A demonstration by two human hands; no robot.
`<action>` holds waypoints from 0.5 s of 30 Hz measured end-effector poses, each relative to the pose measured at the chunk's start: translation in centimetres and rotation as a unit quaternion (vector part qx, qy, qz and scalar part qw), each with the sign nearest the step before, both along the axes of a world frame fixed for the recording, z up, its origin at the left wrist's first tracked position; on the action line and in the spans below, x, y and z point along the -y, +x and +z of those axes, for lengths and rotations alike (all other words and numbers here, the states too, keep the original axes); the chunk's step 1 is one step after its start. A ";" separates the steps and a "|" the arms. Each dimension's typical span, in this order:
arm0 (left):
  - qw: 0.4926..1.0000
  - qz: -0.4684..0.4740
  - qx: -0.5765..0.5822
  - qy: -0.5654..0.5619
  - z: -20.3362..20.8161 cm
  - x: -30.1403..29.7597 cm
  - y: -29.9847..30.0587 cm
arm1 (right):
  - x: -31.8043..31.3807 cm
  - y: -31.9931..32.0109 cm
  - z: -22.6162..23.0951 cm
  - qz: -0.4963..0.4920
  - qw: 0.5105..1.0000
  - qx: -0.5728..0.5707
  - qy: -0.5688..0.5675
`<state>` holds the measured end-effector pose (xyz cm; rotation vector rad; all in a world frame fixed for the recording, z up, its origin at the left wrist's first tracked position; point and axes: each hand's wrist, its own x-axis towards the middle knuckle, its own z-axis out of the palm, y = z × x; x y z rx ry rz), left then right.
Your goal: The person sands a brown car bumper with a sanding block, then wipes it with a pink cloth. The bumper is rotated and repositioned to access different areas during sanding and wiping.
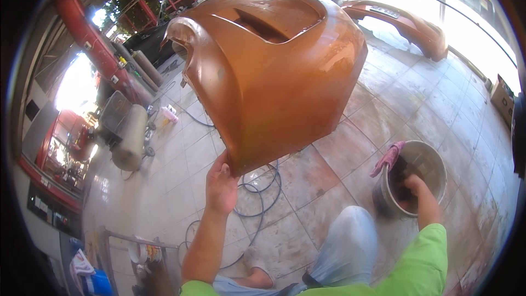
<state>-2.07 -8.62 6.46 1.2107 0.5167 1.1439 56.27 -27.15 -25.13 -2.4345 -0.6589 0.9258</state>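
Note:
An orange car hood (296, 93) with a scoop opening stands tilted in front of me. Its glossy surface shows dull patches. My left hand (222, 186) is closed on its lower left corner, with the fingertips partly hidden at the edge. To my right, a grey bucket (441, 186) stands on the tiles with dark contents. My right hand (415, 183) reaches down inside it, and its fingers are too hidden to show whether they hold anything. A pink cloth (388, 159) hangs over the bucket's left rim.
A dark hose (278, 186) lies coiled on the tiled floor below the hood. Another orange car part (405, 22) rests behind at the right. A tank-shaped machine (130, 137) and a pink bottle (169, 113) stand left. A metal frame (129, 237) is near my lower left.

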 end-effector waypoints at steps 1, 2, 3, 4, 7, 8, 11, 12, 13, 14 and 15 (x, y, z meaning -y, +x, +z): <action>0.999 0.029 -0.030 0.013 0.1 0.3 0.0 | -0.9 1.6 -1.5 -0.034 0.976 -0.216 -0.011; 0.996 0.059 -0.061 0.026 0.1 0.5 0.0 | -1.4 2.8 -3.0 0.109 0.989 -0.008 -0.104; 0.991 0.088 -0.089 0.036 0.1 0.7 -0.1 | -1.3 4.2 -4.1 0.157 0.972 0.082 -0.155; 0.990 0.098 -0.100 0.026 0.2 0.8 -0.2 | -0.9 5.0 -5.1 0.165 0.966 0.099 -0.170; 0.986 0.110 -0.124 -0.016 -0.6 0.7 -1.0 | 1.0 6.8 -7.0 0.091 0.983 0.011 -0.161; 0.987 0.113 -0.116 -0.024 -0.9 0.4 -1.0 | 1.7 6.9 -7.7 0.042 0.989 -0.053 -0.135; 0.989 0.116 -0.091 -0.018 -0.8 -0.9 -1.4 | 2.5 7.8 -7.9 -0.154 0.931 -0.332 0.008; 0.992 0.095 -0.079 0.005 -0.8 -1.9 -0.5 | 2.7 9.8 -6.4 -0.193 0.894 -0.399 0.064; 0.994 0.087 -0.066 0.019 -1.1 -2.2 -0.6 | 1.8 11.8 -3.9 -0.194 0.868 -0.446 0.101; 0.992 0.095 -0.072 0.049 -0.6 -2.2 0.2 | 0.9 14.1 0.0 -0.156 0.864 -0.456 0.141; 0.980 0.119 -0.142 0.077 -0.3 -1.6 0.2 | -1.5 9.5 2.4 -0.107 0.910 -0.369 0.157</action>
